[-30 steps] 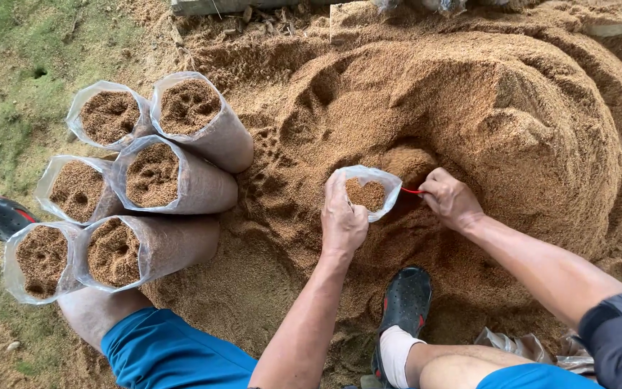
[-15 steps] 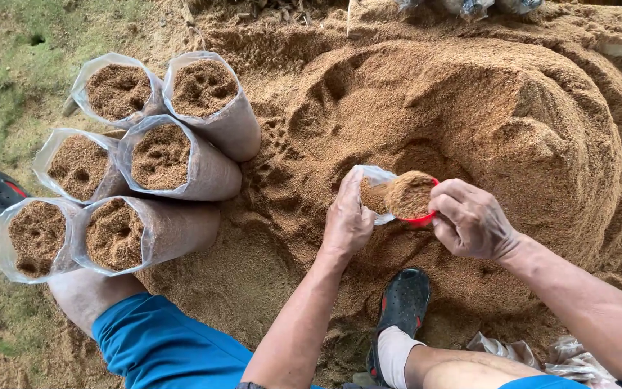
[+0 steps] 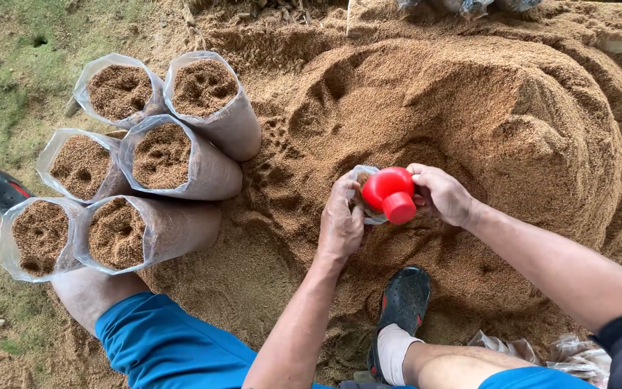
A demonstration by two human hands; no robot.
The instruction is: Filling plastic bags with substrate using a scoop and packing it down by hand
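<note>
Beside the sawdust pile (image 3: pixel 484 108): a person crouches, filling bags.
Left hand (image 3: pixel 340 223): grips the clear plastic bag (image 3: pixel 363 180) at the heap's foot.
Right hand (image 3: pixel 444 193): clasps a red scoop (image 3: pixel 390 193), tipped over the bag's mouth.
Done: six filled bags (image 3: pixel 160 155) lie stacked to the left.
Left: this bag looks barely begun.

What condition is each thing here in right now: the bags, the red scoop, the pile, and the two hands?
Six filled bags: packed with sawdust, open-topped, leaning together.
Small clear bag: open; fill level hidden.
Red scoop: tipped over the small clear bag's mouth.
Sawdust pile: heaped, hollowed in front.
Left hand: gripping the small clear bag.
Right hand: gripping the red scoop.
</note>
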